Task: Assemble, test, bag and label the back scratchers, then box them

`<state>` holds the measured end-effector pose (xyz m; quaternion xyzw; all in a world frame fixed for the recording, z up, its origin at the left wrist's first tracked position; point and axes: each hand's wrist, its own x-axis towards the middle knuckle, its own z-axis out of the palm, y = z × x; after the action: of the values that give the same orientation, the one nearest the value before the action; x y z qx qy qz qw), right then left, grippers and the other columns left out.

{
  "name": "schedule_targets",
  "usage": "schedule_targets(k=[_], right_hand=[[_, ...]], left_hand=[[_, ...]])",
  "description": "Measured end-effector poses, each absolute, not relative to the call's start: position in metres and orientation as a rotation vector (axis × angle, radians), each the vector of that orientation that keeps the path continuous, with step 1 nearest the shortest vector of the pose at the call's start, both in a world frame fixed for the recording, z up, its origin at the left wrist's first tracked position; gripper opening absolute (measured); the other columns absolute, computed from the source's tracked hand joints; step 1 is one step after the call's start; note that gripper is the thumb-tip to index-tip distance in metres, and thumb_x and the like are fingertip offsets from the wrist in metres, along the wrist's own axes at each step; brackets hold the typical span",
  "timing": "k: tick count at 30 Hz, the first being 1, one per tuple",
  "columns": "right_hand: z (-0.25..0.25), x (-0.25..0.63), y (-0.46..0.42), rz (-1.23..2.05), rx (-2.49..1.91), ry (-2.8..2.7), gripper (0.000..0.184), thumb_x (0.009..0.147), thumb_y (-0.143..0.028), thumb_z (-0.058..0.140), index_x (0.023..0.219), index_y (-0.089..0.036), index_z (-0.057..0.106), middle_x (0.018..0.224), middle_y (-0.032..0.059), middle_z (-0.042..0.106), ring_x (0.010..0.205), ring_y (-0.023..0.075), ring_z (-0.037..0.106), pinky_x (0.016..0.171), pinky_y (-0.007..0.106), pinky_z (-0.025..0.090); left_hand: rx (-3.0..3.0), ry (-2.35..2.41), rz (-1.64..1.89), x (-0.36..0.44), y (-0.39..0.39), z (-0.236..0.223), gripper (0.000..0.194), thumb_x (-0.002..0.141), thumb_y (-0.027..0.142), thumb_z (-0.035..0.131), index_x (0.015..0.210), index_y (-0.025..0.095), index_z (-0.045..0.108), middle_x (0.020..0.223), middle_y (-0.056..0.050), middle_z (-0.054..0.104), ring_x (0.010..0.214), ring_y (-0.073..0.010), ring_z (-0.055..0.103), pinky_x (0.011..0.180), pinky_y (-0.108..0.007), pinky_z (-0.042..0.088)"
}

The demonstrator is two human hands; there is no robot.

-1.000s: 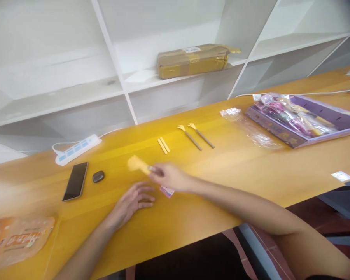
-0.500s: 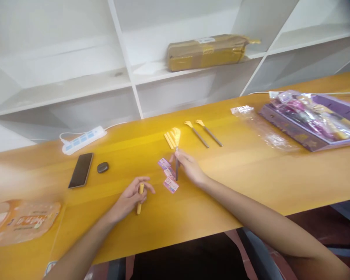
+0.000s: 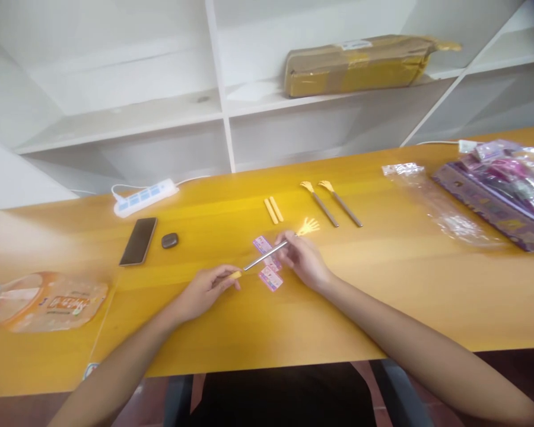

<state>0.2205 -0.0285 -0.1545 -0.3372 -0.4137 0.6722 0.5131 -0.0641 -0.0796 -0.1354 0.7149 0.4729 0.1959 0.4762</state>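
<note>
Head view: the desk's (image 3: 338, 320) near edge passes under both forearms, with bare surface between it and the left fingers (image 3: 222, 271) and right fingers (image 3: 286, 240), and a wide open stretch right of the right fingers. The right fingers are closed on a metal rod (image 3: 267, 255) with a hand-shaped yellow end (image 3: 308, 226) just beyond them; its bare tip slants down toward the left fingers. Those pinch a short yellow stick (image 3: 235, 275), its end just beside the rod's tip. Pink cards (image 3: 271, 279) lie beneath and beside the rod, between the hands. Two loose yellow sticks (image 3: 273, 210) and two similar rods (image 3: 333, 204) lie beyond the right fingers; a phone (image 3: 137, 242) and black case (image 3: 169, 240) lie beyond and left of the left fingers. Half a second earlier the rod pointed toward the near edge, apart from the stick; now both are turned to face each other.
</note>
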Motion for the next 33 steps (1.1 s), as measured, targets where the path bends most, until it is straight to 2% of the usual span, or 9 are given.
schedule_targets(k=[6,13,17,20,27,30,33], right_hand=[[-0.156,0.220,-0.032,1.604,-0.843,-1.107,0.049,0.094,-0.066,0.069,0.082,-0.018,0.072,0.064,0.0006,0.063,0.049,0.0103,0.044,0.053,0.029,0.036],[-0.163,0.222,-0.032,1.553,-0.804,-1.195,0.047,0.098,-0.064,0.066,0.093,-0.019,0.078,0.069,0.0006,0.065,0.049,0.0100,0.045,0.055,0.029,0.038],[-0.163,0.222,-0.034,1.514,-0.808,-1.260,0.049,0.100,-0.065,0.064,0.091,-0.019,0.077,0.063,0.0004,0.061,0.052,0.0124,0.047,0.057,0.030,0.042],[-0.161,0.223,-0.035,1.508,-0.821,-1.290,0.051,0.101,-0.066,0.062,0.090,-0.018,0.077,0.060,0.0000,0.057,0.054,0.0134,0.048,0.057,0.029,0.041],[-0.162,0.223,-0.029,1.622,-0.796,-1.333,0.052,0.097,-0.068,0.067,0.095,-0.017,0.079,0.075,0.0033,0.069,0.055,0.0111,0.050,0.054,0.028,0.038],[-0.159,0.224,-0.024,1.692,-0.825,-1.233,0.052,0.093,-0.068,0.072,0.104,-0.018,0.080,0.072,0.0019,0.065,0.057,0.0120,0.049,0.054,0.029,0.040],[-0.153,0.230,-0.014,1.640,-0.857,-1.011,0.051,0.088,-0.066,0.079,0.111,-0.020,0.079,0.066,-0.0033,0.051,0.055,0.0110,0.039,0.052,0.028,0.036]], left_hand=[[1.780,1.164,0.496,-0.065,-0.080,-0.130,0.035,0.110,0.052,0.051,0.120,0.024,0.070,0.106,-0.002,0.079,0.102,-0.0196,0.071,0.096,-0.032,0.050],[1.686,1.167,0.584,-0.065,-0.083,-0.135,0.038,0.109,0.052,0.054,0.136,0.025,0.057,0.104,-0.003,0.080,0.100,-0.0197,0.072,0.097,-0.034,0.051],[1.693,1.172,0.621,-0.065,-0.083,-0.134,0.034,0.109,0.050,0.054,0.132,0.025,0.059,0.103,-0.003,0.080,0.099,-0.0194,0.073,0.097,-0.034,0.052],[1.712,1.158,0.633,-0.064,-0.083,-0.134,0.032,0.110,0.049,0.053,0.130,0.025,0.060,0.103,-0.004,0.079,0.100,-0.0197,0.073,0.098,-0.034,0.052],[1.793,1.186,0.586,-0.064,-0.083,-0.135,0.029,0.111,0.047,0.050,0.129,0.025,0.059,0.108,-0.004,0.079,0.102,-0.0205,0.073,0.099,-0.037,0.052],[1.812,1.235,0.587,-0.065,-0.081,-0.134,0.029,0.111,0.048,0.050,0.127,0.026,0.060,0.105,-0.003,0.078,0.101,-0.0207,0.072,0.096,-0.036,0.052],[1.820,1.295,0.623,-0.068,-0.077,-0.133,0.029,0.111,0.047,0.049,0.127,0.026,0.060,0.102,-0.003,0.076,0.100,-0.0207,0.071,0.095,-0.036,0.052]])
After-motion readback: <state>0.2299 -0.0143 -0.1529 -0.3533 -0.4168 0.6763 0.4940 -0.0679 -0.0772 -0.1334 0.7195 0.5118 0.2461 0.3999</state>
